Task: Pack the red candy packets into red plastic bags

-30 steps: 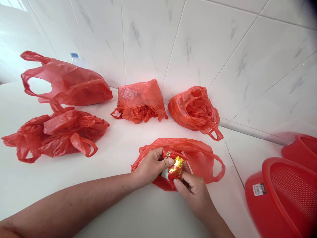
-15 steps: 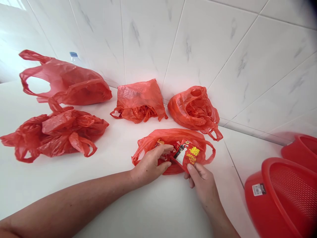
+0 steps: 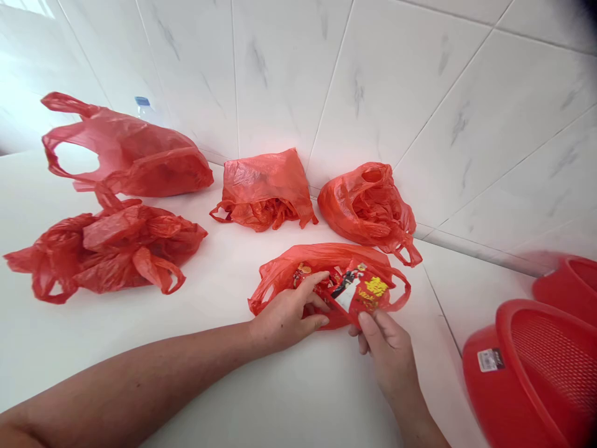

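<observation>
An opened red plastic carrier bag (image 3: 317, 252) lies on the white table in front of me. My right hand (image 3: 385, 342) pinches the lower edge of a red wedding packet (image 3: 361, 292), which has yellow characters and a picture in black and white on it. The packet is tilted over the bag's right half. My left hand (image 3: 291, 317) is over the bag's mouth, its fingers spread beside the packet's left edge. Small printed wrapped pieces (image 3: 303, 272) show inside the bag beyond my left fingers. Whether those fingertips touch anything is hard to see.
Behind stand two more red bags, one in the middle (image 3: 265, 180) and one at right (image 3: 368, 205). Two others, a large one (image 3: 125, 149) and a crumpled one (image 3: 116, 249), lie left. A bottle (image 3: 143, 107) is by the wall. Red plastic baskets (image 3: 485, 386) stand at right.
The packet has shifted slightly right with my right hand. My left fingers have spread apart over the bag. The whole view has moved a little.
</observation>
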Demonstrator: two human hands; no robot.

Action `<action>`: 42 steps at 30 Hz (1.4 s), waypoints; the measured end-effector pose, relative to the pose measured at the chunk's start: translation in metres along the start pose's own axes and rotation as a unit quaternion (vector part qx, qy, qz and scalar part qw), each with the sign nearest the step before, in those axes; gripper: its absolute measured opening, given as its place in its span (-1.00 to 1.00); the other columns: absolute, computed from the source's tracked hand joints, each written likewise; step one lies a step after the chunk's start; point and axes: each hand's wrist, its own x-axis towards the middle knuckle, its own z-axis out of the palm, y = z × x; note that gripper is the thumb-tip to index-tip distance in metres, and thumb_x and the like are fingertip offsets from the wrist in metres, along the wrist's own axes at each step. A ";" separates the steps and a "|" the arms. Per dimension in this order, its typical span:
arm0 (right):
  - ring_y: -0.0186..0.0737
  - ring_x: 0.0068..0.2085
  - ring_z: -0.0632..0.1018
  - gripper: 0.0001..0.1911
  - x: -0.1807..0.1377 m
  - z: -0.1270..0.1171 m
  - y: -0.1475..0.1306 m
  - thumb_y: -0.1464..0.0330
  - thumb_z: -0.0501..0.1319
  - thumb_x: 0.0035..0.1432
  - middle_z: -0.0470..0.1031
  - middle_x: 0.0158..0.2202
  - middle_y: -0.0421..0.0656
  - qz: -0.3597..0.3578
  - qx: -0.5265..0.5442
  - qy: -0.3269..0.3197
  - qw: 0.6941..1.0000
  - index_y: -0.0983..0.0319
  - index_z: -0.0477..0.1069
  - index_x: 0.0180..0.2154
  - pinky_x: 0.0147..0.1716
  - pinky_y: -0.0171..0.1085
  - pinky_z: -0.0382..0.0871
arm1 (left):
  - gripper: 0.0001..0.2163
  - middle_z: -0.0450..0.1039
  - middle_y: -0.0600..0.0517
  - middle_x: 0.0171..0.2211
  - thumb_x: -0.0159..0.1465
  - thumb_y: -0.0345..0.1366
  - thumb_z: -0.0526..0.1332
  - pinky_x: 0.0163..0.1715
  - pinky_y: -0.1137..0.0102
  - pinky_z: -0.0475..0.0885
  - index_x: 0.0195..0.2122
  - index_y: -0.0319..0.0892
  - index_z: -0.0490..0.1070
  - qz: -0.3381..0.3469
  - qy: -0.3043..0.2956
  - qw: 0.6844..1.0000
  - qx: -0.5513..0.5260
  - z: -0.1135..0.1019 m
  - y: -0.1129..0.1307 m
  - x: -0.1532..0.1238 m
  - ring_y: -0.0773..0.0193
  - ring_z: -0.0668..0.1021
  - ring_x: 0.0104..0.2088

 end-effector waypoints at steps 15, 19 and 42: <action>-0.32 -0.51 0.28 -0.69 0.001 -0.003 0.006 0.11 0.05 0.22 0.24 -0.57 -0.29 -0.064 -0.081 0.077 0.992 0.18 0.25 -0.44 -0.57 -0.38 0.14 | -0.50 0.37 0.20 -0.53 0.21 -0.40 0.14 -0.44 0.45 0.30 0.19 -0.05 0.14 0.015 0.012 0.997 0.068 0.001 -0.003 0.000 0.35 0.44 -0.50; -0.35 -0.55 0.22 -0.69 0.003 -0.003 0.006 0.09 0.04 0.21 0.25 -0.56 -0.30 -0.053 -0.112 0.066 0.990 0.18 0.26 -0.40 -0.59 -0.38 0.13 | -0.53 0.35 0.20 -0.54 0.20 -0.40 0.15 -0.45 0.47 0.30 0.16 -0.08 0.19 0.019 0.016 0.998 0.056 0.000 -0.003 0.000 0.37 0.42 -0.51; -0.35 -0.53 0.18 -0.66 0.000 0.010 0.012 0.11 0.02 0.23 0.13 -0.56 -0.30 -0.104 -0.091 -0.008 0.990 0.19 0.18 -0.48 -0.57 -0.38 0.11 | -0.62 0.53 -0.02 -0.24 0.17 -0.12 0.28 -0.42 0.48 0.32 -0.04 -0.18 0.43 -0.080 -0.031 0.951 -0.298 -0.002 0.009 0.006 0.29 0.51 -0.33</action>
